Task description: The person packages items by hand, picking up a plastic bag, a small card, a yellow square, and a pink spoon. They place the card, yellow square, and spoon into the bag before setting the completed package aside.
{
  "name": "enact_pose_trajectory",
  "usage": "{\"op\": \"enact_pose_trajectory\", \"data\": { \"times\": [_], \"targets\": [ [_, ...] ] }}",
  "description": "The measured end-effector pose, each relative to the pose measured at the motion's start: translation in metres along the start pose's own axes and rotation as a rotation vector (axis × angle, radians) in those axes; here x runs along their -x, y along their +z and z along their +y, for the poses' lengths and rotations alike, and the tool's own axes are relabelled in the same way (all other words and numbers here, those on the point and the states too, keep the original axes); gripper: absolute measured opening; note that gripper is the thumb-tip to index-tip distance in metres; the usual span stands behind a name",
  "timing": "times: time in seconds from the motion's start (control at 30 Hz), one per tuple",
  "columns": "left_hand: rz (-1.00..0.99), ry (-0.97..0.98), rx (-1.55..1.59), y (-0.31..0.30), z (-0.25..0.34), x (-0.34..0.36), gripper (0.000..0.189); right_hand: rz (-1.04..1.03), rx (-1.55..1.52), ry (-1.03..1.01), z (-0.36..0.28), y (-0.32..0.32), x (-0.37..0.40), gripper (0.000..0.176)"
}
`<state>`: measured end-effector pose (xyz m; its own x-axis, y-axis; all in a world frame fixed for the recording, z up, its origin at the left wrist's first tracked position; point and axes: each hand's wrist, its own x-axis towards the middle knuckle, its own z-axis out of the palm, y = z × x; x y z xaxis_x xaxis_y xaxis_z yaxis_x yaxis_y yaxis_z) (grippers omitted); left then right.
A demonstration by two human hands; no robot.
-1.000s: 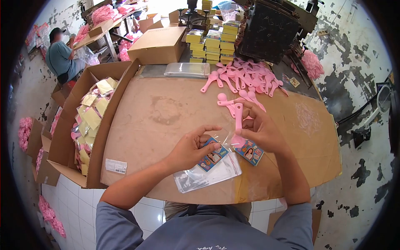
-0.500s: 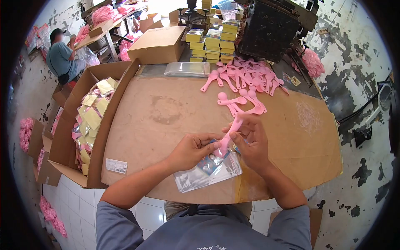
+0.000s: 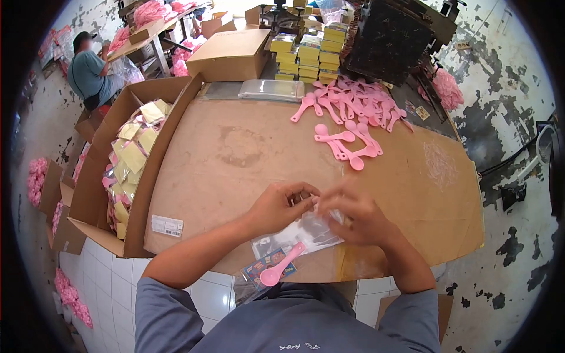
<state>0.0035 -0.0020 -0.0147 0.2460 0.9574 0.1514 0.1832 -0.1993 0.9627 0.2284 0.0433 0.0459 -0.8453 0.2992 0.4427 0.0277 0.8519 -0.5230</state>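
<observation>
Just inside the near edge of the table (image 3: 235,147), the left hand (image 3: 281,207) pinches the far mouth of a clear bag (image 3: 309,234), thumb and fingers together on the film. The right hand (image 3: 360,219) is blurred over the same edge, so its grip cannot be told. Holding the mouth flat and even looks wisest. A pink spoon (image 3: 281,266) and a card (image 3: 265,263) lie inside, nearer than both hands.

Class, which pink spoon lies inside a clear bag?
The pink spoon closest to the camera, bagged with a printed card; the other spoons lie loose.
</observation>
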Motion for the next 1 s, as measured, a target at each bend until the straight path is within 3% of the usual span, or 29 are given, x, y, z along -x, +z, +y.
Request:
{"op": "enact_pose_trajectory", "data": {
  "times": [0.13, 0.17, 0.37, 0.47, 0.57, 0.67, 0.7, 0.77, 0.9, 1.0],
  "targets": [
    [0.041, -0.138, 0.072, -0.007, 0.009, -0.003, 0.021, -0.4, 0.035, -0.032, -0.027, 0.018, 0.009, 0.039],
    [0.049, -0.128, 0.074, -0.009, 0.009, -0.004, 0.021, -0.351, 0.05, -0.029, -0.028, 0.025, 0.013, 0.031],
    [0.023, -0.126, 0.081, -0.006, 0.008, -0.003, 0.022, -0.167, 0.06, -0.087, -0.013, 0.033, 0.021, 0.032],
    [0.029, -0.113, 0.119, -0.007, 0.013, -0.003, 0.022, -0.061, -0.156, -0.054, -0.033, 0.005, 0.006, 0.026],
    [0.029, -0.075, 0.157, -0.009, 0.011, -0.003, 0.022, 0.105, 0.135, -0.092, -0.061, -0.042, -0.011, 0.023],
    [0.016, -0.071, 0.171, -0.01, 0.013, -0.002, 0.024, -0.064, 0.468, -0.109, -0.074, -0.065, -0.02, 0.024],
    [0.011, -0.08, 0.174, -0.011, 0.015, -0.001, 0.024, -0.033, 0.51, -0.087, -0.076, -0.072, -0.023, 0.023],
    [0.035, 0.059, 0.12, -0.011, 0.021, 0.0, 0.027, 0.012, 0.592, -0.05, -0.078, -0.084, -0.028, 0.021],
    [0.11, 0.466, -0.058, -0.008, 0.039, 0.001, 0.035, 0.088, 0.391, 0.095, -0.07, -0.075, -0.033, 0.016],
    [0.103, 0.438, -0.148, -0.004, 0.055, 0.011, 0.037, 0.115, 0.344, 0.13, -0.061, -0.068, -0.033, 0.016]
  ]
}}
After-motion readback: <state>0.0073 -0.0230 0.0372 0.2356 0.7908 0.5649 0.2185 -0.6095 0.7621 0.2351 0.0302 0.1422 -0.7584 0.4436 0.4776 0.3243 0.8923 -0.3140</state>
